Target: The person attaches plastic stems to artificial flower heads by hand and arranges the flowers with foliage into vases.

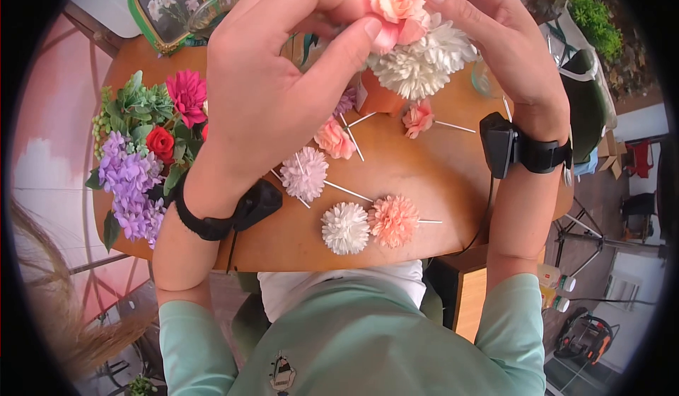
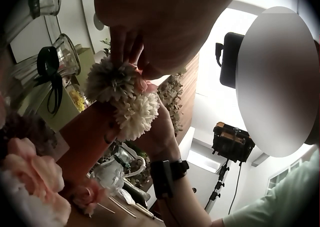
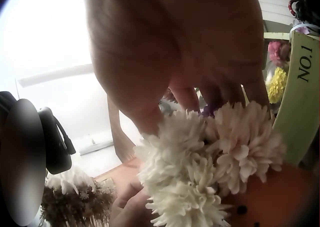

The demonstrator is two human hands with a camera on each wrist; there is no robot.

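Observation:
In the head view a peach-pink rose [image 1: 392, 7] sits above a fluffy white flower [image 1: 421, 60]. My left hand [image 1: 272, 70] pinches the rose, its thumb against the lower left petals and its fingers partly hidden behind the bloom. At the rose's right edge is the thumb of my right hand [image 1: 509, 49], with its fingers curving behind the flowers. Under the blooms stands an orange pot [image 1: 378, 97]. The right wrist view shows white blooms [image 3: 185, 172] and a pale pink bloom [image 3: 245, 142] clustered over the pot, close below the right palm.
Loose flowers on white stems lie nearer me: a pale lilac one [image 1: 304, 173], a white one [image 1: 345, 227], a peach one [image 1: 394, 220] and coral roses [image 1: 419, 118]. A mixed bouquet [image 1: 134, 162] fills the left side. Behind stand a green-framed picture [image 1: 170, 3] and a glass jar [image 1: 205, 17].

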